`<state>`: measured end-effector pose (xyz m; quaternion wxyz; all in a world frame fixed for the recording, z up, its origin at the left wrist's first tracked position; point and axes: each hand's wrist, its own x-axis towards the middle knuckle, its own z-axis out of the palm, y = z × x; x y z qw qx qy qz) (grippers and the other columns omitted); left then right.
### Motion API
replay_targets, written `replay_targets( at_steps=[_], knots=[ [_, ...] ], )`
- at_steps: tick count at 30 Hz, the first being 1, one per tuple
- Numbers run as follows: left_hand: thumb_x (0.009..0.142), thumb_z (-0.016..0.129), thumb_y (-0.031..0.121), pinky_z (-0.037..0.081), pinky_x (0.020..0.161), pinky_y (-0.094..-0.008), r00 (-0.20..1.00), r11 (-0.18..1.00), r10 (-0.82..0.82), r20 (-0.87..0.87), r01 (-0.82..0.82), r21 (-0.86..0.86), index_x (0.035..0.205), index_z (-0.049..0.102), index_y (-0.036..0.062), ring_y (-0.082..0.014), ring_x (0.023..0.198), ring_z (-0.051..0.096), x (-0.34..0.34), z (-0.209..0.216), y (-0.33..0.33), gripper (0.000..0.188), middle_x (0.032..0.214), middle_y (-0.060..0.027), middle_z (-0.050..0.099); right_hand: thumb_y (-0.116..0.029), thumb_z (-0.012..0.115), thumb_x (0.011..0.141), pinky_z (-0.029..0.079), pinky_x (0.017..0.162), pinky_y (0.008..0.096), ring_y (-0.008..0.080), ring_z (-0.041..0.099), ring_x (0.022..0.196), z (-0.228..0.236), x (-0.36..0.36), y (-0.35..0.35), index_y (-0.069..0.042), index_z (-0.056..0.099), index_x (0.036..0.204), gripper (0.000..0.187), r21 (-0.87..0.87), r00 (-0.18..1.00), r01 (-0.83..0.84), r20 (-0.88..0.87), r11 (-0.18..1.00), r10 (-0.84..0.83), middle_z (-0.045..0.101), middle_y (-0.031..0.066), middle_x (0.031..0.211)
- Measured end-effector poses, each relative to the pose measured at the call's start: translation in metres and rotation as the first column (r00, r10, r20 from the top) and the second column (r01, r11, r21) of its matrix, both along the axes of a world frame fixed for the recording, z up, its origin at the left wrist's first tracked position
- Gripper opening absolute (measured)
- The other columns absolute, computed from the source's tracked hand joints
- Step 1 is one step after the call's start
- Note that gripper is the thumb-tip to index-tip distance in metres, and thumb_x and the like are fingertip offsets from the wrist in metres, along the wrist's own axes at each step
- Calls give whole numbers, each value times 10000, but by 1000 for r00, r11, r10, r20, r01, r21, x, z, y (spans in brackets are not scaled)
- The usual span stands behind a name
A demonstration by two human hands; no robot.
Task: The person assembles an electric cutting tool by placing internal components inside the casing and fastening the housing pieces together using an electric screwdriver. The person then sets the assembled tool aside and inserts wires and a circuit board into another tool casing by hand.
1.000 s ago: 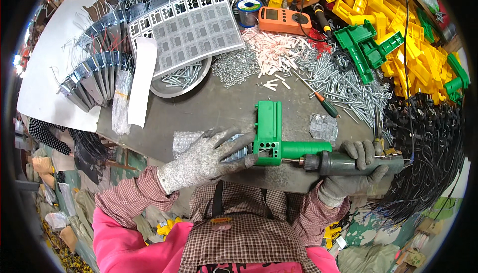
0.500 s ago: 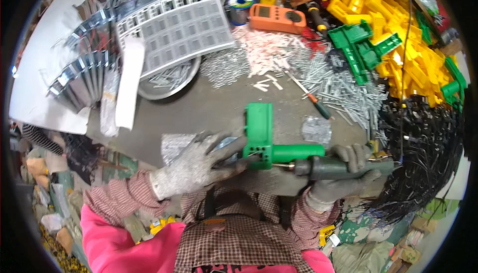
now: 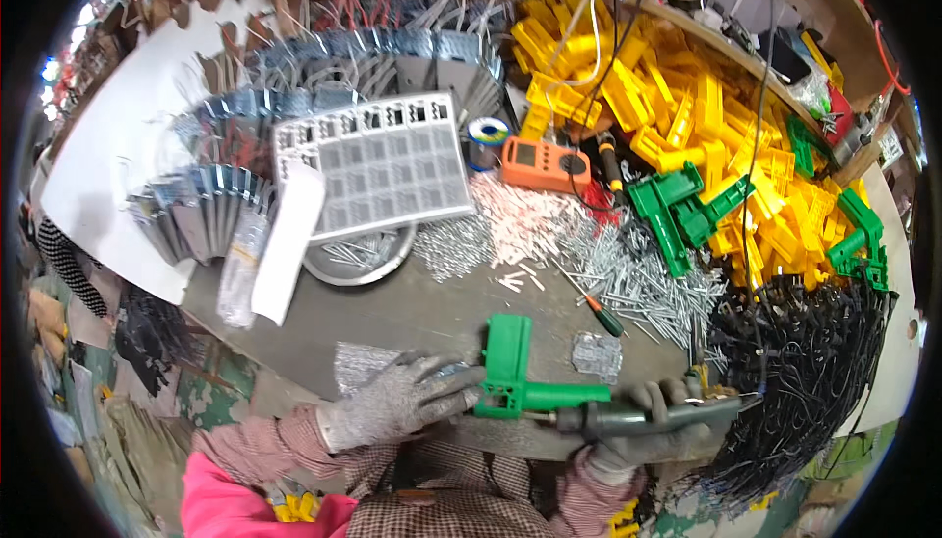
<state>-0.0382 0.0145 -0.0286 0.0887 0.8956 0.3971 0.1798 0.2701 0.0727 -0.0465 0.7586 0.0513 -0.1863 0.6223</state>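
A green plastic gun-shaped housing [image 3: 506,366] lies on the grey table close in front of me. My left hand [image 3: 404,403], in a grey glove, grips its left edge with the fingertips; the thumb side is partly hidden. With my right hand [image 3: 655,425], also gloved, I hold a dark electric screwdriver [image 3: 589,420] level, fingers wrapped round its body. Its bit points left and meets the lower part of the housing, below the green barrel [image 3: 567,396]. A silvery plastic packet [image 3: 363,366] lies beside my left hand.
Beyond are loose screws [image 3: 643,278], pale sleeves [image 3: 510,214], a hand screwdriver [image 3: 601,314], an orange multimeter [image 3: 546,164] and a metal bowl [image 3: 392,268] under a white sheet of parts [image 3: 392,160]. Yellow housings [image 3: 687,106] and black cords [image 3: 795,361] crowd the right.
The view has shifted, so the table's contents sit lower and more of the far side shows. Both hands keep their holds, with the screwdriver bit still at the housing.
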Motion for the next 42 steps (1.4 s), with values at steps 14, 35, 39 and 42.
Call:
replay_targets(
  at_steps=[14,35,39,42],
  knots=[
    [820,620,151,536,746,-451,979,997,75,191,-73,-16,1058,629,31,-378,809,645,-20,43,95,267,952,-198,653,-18,625,869,528,849,425,376,610,1093,65,157,2,-174,440,1484,660,502,-938,103,336,859,-84,559,178,1305],
    [888,653,291,306,1160,-464,116,78,993,3,-691,719,1469,416,113,-314,1409,326,-197,136,164,652,1526,-150,355,-124,604,876,541,879,447,345,630,1068,52,-302,241,-119,614,1261,385,499,-554,-628,252,597,-793,591,172,1164],
    [841,672,239,283,1163,-558,677,690,689,-259,-503,520,1357,552,125,-336,1341,429,-171,99,146,542,1367,-139,523,-135,622,872,475,1011,447,348,588,1156,32,-326,260,-152,592,1302,432,580,-505,-625,209,522,-837,572,161,1245],
    [853,653,213,258,1180,-560,826,835,503,-255,-388,390,1187,655,98,-340,1298,478,-168,78,142,354,1271,-128,592,-290,720,847,459,1012,474,381,502,1239,44,-313,276,-151,645,1267,449,642,-404,-506,413,575,-816,539,188,1285]
  ],
)
